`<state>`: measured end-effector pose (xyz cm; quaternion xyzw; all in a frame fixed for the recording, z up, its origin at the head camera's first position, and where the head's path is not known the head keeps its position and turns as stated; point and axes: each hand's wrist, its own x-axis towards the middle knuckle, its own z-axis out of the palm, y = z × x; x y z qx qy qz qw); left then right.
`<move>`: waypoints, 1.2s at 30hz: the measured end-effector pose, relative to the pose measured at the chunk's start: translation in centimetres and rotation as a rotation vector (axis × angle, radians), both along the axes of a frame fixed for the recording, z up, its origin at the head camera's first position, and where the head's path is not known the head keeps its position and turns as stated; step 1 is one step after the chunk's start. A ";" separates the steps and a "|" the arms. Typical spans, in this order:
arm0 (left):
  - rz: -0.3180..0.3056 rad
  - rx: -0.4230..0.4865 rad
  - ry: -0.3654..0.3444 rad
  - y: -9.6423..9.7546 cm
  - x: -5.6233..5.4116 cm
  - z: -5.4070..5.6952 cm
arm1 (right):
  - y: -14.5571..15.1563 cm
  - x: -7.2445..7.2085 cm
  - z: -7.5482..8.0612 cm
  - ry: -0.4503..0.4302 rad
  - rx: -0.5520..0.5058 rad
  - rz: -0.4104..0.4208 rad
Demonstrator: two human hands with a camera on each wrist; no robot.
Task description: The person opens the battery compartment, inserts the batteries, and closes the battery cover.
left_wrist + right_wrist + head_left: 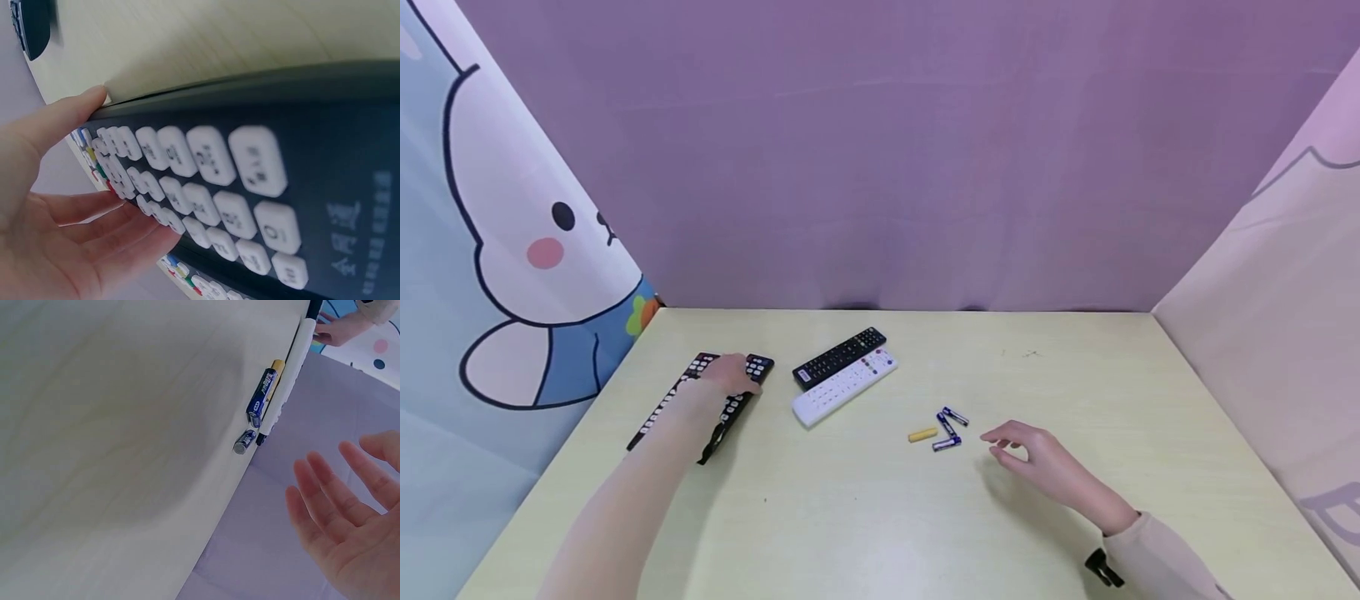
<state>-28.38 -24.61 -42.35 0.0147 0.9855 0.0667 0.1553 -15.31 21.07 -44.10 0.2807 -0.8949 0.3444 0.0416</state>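
Observation:
At the left of the table my left hand [727, 374] grips a black remote control [730, 417] with white buttons. In the left wrist view its thumb [87, 105] lies along one long edge of that remote and the fingers reach to the opposite edge. Beside it lies a second black remote with white buttons [655, 410], partly covered by my arm. My right hand [1037, 462] hovers over the right part of the table, fingers loosely bent, holding nothing. Left of its fingertips lie several small batteries: blue ones [947, 445] and a yellow one [922, 434].
Mid-table, a white remote [842, 388] and a black remote [839, 357] lie side by side at a slant. A purple cloth [910, 167] hangs behind the pale table [850, 533], with printed cloths at both sides. A black clip [1103, 568] is near the right sleeve.

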 end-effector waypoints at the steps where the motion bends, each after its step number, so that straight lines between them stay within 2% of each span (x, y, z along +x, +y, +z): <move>1: 0.004 -0.003 0.001 0.1 0.0 0.1 | 0.0 0.0 0.0 0.000 0.000 -0.001; 7: 0.022 -0.005 0.019 0.1 0.2 0.1 | 0.0 0.0 -0.1 -0.007 -0.002 -0.002; 12: 0.034 0.004 0.060 0.4 0.2 0.1 | -0.1 0.0 0.0 -0.010 0.001 -0.001; 18: 0.019 -0.028 0.221 2.3 -0.1 0.6 | 0.0 0.1 0.1 -0.019 0.003 -0.014; 21: -0.024 0.006 0.307 3.7 -0.2 0.7 | 0.0 0.1 0.2 -0.016 0.002 -0.013; 24: -0.079 0.068 0.343 5.4 -0.1 0.8 | 0.0 0.2 0.2 -0.011 0.001 -0.014; 31: -0.171 0.182 0.333 9.2 1.0 0.8 | 0.1 0.1 0.1 -0.015 0.006 -0.015; 36: -0.212 0.189 0.299 11.2 1.6 0.6 | 0.2 0.0 0.0 -0.024 0.002 -0.020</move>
